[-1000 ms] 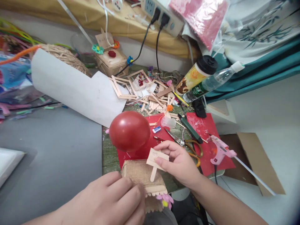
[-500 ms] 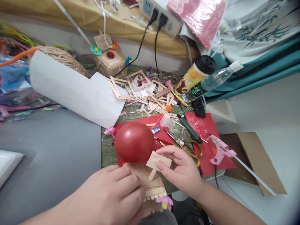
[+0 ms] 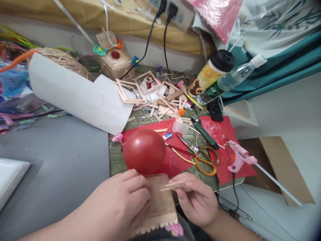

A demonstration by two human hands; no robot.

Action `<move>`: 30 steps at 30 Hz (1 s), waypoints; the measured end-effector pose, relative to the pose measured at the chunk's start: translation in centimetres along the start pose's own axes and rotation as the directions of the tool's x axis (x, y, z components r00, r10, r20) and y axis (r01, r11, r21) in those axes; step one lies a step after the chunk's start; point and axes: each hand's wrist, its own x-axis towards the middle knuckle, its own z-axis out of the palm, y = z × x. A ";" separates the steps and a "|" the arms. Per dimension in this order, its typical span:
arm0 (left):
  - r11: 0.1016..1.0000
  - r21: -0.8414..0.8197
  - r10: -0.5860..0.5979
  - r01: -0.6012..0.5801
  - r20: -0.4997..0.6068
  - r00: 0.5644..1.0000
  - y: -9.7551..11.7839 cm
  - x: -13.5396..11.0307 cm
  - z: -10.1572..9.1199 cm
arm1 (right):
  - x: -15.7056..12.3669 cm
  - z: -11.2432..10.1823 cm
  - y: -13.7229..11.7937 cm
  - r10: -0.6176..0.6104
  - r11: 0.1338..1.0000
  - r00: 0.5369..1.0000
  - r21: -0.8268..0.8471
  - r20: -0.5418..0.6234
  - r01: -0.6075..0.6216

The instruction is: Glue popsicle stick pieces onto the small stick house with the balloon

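Note:
My left hand is closed round a small craft piece of ice-lolly sticks wrapped in brown twine, with a scalloped lower edge and a pink flower below it. A red balloon stands at the piece's far end, just beyond my left fingers. My right hand pinches a small wooden sign on a stick, seen edge-on, right against the piece's upper right corner.
Orange-handled scissors and a pink glue gun lie on red paper to the right. Loose wooden sticks, a rolled white sheet, two bottles and a power strip with cables crowd the back. Cardboard lies at right.
My right hand has come down and towards me, turning the wooden sign flat to edge-on beside the twine piece. The balloon and piece shifted slightly; the scissors are now uncovered.

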 end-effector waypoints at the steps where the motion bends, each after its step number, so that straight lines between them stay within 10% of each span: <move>1: 0.999 0.039 0.006 -0.006 -0.003 1.000 -0.2 0.0 0.2 | -0.6 0.5 0.2 0.029 1.000 0.998 0.007 -0.050 -0.029; 12: 0.958 0.288 -0.041 -0.008 0.167 0.985 1.1 -1.3 2.2 | -3.3 2.1 1.6 0.068 0.996 0.991 0.062 -0.114 -0.061; 20: 0.942 0.329 -0.059 0.067 -0.035 0.998 0.9 -1.0 0.5 | -1.1 0.3 1.0 0.086 0.996 0.950 0.063 -0.301 -0.070; 24: 0.896 0.432 -0.029 0.104 -0.177 0.984 -1.2 -0.3 -1.3 | 1.7 -1.6 0.9 -0.136 0.988 0.987 -0.078 -0.084 0.130; 30: 0.907 0.416 0.057 0.057 -0.256 0.965 -2.8 -0.2 -1.9 | 4.1 -0.7 1.2 -0.343 0.873 0.918 -0.292 0.199 0.390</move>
